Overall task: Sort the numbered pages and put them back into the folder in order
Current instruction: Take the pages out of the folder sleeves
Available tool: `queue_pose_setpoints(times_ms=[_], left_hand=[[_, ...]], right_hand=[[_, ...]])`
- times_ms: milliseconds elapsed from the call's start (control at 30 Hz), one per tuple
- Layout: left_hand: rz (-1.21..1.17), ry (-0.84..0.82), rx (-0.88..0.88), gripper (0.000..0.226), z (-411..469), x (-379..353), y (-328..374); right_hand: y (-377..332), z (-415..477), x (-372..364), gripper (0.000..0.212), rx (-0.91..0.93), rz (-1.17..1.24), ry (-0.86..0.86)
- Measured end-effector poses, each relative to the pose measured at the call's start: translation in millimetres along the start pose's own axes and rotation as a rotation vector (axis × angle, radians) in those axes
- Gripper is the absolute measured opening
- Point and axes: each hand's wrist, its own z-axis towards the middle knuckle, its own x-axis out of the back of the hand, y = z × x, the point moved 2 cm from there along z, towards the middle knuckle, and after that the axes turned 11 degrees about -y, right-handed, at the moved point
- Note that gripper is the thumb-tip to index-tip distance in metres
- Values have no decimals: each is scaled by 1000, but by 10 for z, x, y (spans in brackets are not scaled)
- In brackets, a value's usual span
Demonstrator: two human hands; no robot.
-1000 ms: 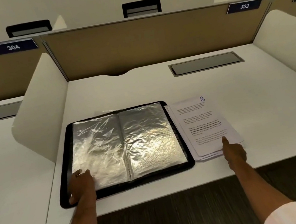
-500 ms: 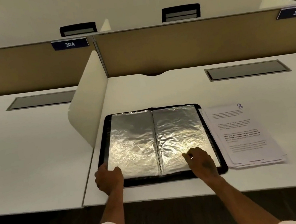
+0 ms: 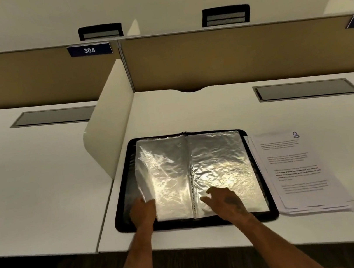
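Note:
A black folder (image 3: pixel 124 194) lies open on the white desk, its clear plastic sleeves (image 3: pixel 219 164) shining and empty. My left hand (image 3: pixel 142 212) grips the lower left edge of the left-hand sleeves, which are lifted a little off the cover. My right hand (image 3: pixel 224 201) rests with spread fingers on the right-hand sleeve near the spine. A stack of printed pages (image 3: pixel 296 171) lies just right of the folder, and its top sheet bears a handwritten 8 in the upper right corner.
A white side divider (image 3: pixel 111 130) stands left of the folder. A tan back panel (image 3: pixel 240 55) closes the desk's far side. A grey cable hatch (image 3: pixel 305 90) is set in the desk behind the pages. The neighbouring desk (image 3: pixel 30 185) lies to the left.
My right hand left the page stack and came onto the folder's right sleeve. My left hand has raised the left sleeves' edge. The view has swung left.

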Motion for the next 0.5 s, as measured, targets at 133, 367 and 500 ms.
queue_pose_setpoints(times_ms=[133,367,500], left_hand=[[-47,-4,-204,32,-207,-282,401],[182,-86,-729,48,-863,-1217,833],[357,-545,-838,63,-1142,-1676,775]], right_hand=[[-11,111,377,42,9,500,49],[213,198,869,61,-47,1076,-58],[553,283,976,74,-160,1197,60]])
